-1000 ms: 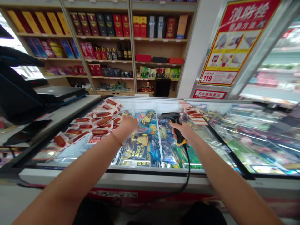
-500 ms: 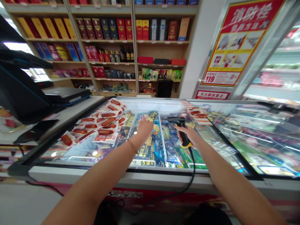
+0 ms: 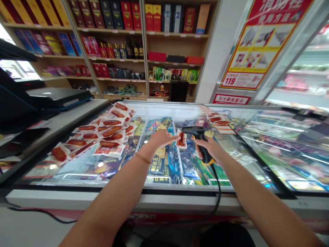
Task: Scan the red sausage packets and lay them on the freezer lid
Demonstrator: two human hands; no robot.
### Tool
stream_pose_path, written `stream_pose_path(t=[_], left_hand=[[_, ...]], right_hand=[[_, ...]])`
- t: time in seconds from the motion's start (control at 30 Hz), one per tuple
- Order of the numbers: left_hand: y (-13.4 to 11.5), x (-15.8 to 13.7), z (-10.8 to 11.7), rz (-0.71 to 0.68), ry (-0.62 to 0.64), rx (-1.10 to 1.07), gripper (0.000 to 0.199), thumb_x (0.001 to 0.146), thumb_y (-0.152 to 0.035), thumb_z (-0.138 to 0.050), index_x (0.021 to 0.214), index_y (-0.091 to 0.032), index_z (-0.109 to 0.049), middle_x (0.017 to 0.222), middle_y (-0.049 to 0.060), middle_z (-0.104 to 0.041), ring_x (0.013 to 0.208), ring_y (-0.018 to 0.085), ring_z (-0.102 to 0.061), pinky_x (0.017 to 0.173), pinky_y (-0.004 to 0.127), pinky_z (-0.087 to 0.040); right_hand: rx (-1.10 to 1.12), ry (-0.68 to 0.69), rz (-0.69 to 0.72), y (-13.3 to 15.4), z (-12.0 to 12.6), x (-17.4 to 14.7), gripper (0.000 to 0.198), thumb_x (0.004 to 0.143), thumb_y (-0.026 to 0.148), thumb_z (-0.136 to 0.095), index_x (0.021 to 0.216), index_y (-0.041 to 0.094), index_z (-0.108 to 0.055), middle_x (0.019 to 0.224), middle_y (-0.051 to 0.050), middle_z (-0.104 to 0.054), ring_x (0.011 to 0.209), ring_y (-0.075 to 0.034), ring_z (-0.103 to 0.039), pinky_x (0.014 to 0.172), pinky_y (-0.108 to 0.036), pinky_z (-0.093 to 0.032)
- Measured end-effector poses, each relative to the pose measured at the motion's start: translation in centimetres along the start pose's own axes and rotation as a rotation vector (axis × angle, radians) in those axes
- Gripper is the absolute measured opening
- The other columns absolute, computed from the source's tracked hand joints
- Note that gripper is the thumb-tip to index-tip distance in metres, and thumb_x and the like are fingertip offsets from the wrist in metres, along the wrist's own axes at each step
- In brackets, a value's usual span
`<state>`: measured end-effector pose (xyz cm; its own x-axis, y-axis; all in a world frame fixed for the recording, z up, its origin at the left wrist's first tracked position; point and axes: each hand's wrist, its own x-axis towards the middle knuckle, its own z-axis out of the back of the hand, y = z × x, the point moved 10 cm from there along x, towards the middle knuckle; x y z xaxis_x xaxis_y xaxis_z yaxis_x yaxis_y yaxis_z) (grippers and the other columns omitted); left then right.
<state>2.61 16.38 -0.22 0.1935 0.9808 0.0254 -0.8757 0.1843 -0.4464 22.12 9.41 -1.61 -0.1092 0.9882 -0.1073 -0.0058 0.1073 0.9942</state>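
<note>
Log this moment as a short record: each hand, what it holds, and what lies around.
Left hand: holds a packaged sausage at its edge
Right hand: grips a corded scanner by the handle
Scanner head: close to the packet; contact unclear
Below both: chest freezer holding bagged goods
Freezer's left side: many sausage packets on glass
Background: shelves with boxes and bottles

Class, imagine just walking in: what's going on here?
A person's left hand pinches a wrapped sausage beside the handheld scanner gripped in the right hand. Both hands are over a chest freezer holding bagged goods. More sausage packs lie spread on the glass at left, and a few others at right.
</note>
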Motion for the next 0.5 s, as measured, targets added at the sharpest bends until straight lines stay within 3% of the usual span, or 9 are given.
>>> stream_pose_path(t=[0.1,0.23,0.4,0.5], left_hand=[[-2.6,-0.4,-1.6,-0.057,0.059,0.045,0.051,0.06,-0.069,-0.07,0.076,-0.02,-0.07,0.085,0.008,-0.072,0.085,0.027,-0.067,0.072,0.033,-0.047],[-3.6,-0.4,-2.4,-0.075,0.067,-0.002,0.03,0.071,-0.049,-0.069,0.081,-0.021,-0.071,0.086,0.007,-0.072,0.084,0.024,-0.067,0.071,0.031,-0.047],[-0.4,0.9,0.5,0.001,-0.176,-0.229,0.017,0.084,-0.029,-0.058,0.084,-0.017,-0.07,0.088,0.007,-0.073,0.086,0.019,-0.067,0.074,0.027,-0.05],[2.5,1.8,0.7,0.11,-0.248,-0.471,0.018,0.087,-0.026,-0.053,0.087,-0.016,-0.068,0.085,0.006,-0.072,0.077,0.016,-0.068,0.067,0.024,-0.053]], right_hand=[[-0.013,-0.029,-0.014,0.1,0.4,-0.1,0.026,0.075,0.037,-0.069,0.083,0.019,-0.051,0.053,0.003,-0.057,0.035,-0.012,-0.051,0.037,-0.025,-0.042],[-0.042,-0.025,-0.015,0.0,0.4,-0.1,0.026,0.077,0.037,-0.067,0.088,0.019,-0.052,0.055,0.003,-0.058,0.035,-0.012,-0.051,0.038,-0.025,-0.042],[-0.057,0.013,-0.005,-0.1,-0.6,-0.6,0.039,0.075,0.041,-0.07,0.103,0.019,-0.053,0.055,0.005,-0.058,0.037,-0.012,-0.052,0.037,-0.024,-0.04],[-0.088,0.025,0.022,0.3,-1.3,-1.1,0.043,0.074,0.044,-0.071,0.103,0.018,-0.053,0.056,0.005,-0.058,0.038,-0.012,-0.052,0.039,-0.024,-0.042]])
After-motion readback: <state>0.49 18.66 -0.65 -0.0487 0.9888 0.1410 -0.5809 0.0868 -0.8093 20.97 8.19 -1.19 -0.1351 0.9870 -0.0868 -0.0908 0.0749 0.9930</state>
